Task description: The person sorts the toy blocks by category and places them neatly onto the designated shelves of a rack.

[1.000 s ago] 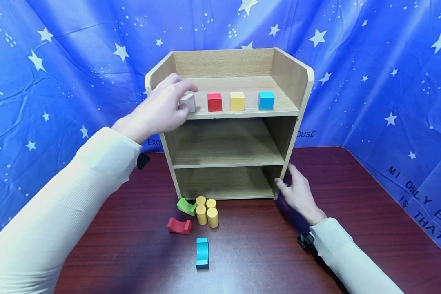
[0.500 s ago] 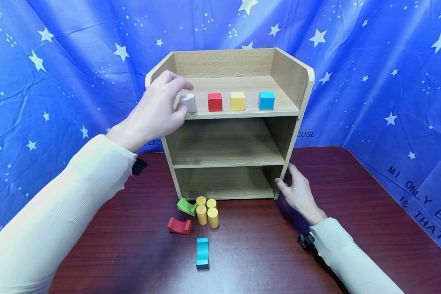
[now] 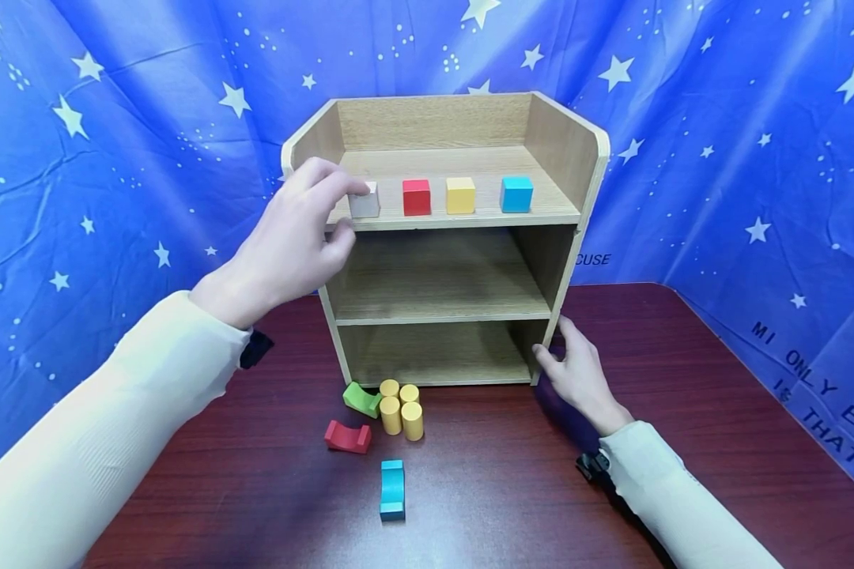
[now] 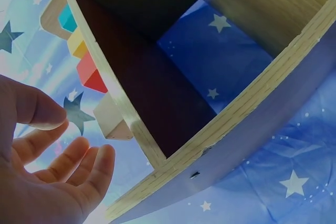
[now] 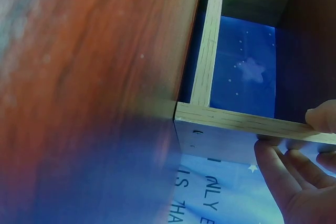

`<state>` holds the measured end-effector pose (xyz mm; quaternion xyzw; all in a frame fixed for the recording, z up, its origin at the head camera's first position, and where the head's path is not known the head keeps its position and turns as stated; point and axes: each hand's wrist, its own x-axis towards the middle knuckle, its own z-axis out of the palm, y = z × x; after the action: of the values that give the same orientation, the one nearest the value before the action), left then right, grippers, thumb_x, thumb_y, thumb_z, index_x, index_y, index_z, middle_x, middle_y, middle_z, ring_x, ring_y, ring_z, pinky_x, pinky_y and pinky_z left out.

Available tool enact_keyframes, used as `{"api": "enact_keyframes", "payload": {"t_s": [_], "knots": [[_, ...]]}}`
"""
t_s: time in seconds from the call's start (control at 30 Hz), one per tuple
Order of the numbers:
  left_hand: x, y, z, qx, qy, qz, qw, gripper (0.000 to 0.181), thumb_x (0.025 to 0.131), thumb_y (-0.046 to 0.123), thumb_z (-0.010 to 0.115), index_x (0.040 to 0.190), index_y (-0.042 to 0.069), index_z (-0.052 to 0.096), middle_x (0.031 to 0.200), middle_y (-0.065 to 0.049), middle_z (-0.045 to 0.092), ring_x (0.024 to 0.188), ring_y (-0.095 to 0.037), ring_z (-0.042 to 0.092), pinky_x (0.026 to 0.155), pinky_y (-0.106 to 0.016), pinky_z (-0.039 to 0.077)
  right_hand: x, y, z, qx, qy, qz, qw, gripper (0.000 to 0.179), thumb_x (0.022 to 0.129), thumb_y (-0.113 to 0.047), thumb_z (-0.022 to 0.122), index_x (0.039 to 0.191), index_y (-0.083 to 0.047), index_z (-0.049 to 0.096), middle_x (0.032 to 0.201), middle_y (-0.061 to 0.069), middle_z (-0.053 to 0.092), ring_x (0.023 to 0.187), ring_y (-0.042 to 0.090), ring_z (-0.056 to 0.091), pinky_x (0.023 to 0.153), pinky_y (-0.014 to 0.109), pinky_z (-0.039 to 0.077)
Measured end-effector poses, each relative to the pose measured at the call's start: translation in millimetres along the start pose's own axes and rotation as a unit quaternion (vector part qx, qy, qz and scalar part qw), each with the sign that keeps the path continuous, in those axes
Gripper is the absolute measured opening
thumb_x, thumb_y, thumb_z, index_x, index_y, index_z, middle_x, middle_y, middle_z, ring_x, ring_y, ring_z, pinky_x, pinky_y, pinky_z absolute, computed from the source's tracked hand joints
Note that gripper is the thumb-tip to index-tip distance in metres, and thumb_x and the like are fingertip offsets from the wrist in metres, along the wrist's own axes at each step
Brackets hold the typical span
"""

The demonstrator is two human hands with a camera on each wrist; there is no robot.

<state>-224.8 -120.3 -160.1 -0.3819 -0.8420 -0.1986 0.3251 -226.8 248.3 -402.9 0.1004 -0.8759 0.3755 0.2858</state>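
left hand: fingers parted, holding nothing, beside white cube atop shelf unit; right hand: pinching its side. apparent step: cube placement; next move likely calls for unhurried clearance.

Your head view's bright and pretty crisp, with pale glare on the table and murky shade inside the shelf. Your left wrist cam kinda blows out the curtain at left; your right one smears the table grain.

Cubes atop the shelf unit, cylinders and arches before it on the table, curtain behind
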Motion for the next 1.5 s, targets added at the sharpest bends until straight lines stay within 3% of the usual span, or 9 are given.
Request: {"api": "enact_keyframes", "payload": {"t_s": [0.33,0.53,0.83,1.5], "knots": [[-16.7,0.5,2.8,-0.013,0.019,0.012,0.9997,0.037,0.077,-0.004,0.05,0.112,0.001,0.062,0.11,-0.014,0.054,0.098,-0.027,0.051,0.084,-0.039,0.039,0.3,0,-1,-0.001,-0.002,0.005,1.0,0.044,0.083,-0.009,0.068,0.124,-0.006,0.052,0.109,0.018,0.064,0.103,0.033,0.059,0.086,0.051,0.045],[-27.5,3.0,7.2,-0.023,0.029,0.028,0.9989,0.033,0.079,-0.003,0.051,0.11,0.0,0.062,0.109,-0.014,0.055,0.091,-0.025,0.05,0.078,-0.036,0.039,0.7,0,-2,0.003,-0.001,0.005,1.0,0.044,0.084,-0.008,0.068,0.125,-0.006,0.052,0.106,0.018,0.064,0.099,0.033,0.061,0.082,0.052,0.048],[-44.6,5.7,17.6,-0.042,0.022,0.035,0.9983,0.032,0.078,-0.005,0.054,0.109,0.0,0.062,0.11,-0.013,0.055,0.098,-0.026,0.051,0.082,-0.038,0.041,0.8,1,-2,0.001,-0.002,0.004,1.0,0.045,0.084,-0.008,0.068,0.126,-0.005,0.052,0.108,0.019,0.064,0.102,0.035,0.059,0.085,0.053,0.046],[-85.0,3.1,46.1,-0.054,-0.015,0.019,0.9983,0.032,0.079,-0.001,0.056,0.11,0.005,0.062,0.109,-0.007,0.056,0.075,-0.012,0.045,0.061,-0.027,0.041,0.0,0,0,0.0,0.002,-0.005,1.0,0.048,0.083,-0.007,0.068,0.128,-0.006,0.052,0.109,0.02,0.063,0.102,0.035,0.059,0.086,0.05,0.045]]}}
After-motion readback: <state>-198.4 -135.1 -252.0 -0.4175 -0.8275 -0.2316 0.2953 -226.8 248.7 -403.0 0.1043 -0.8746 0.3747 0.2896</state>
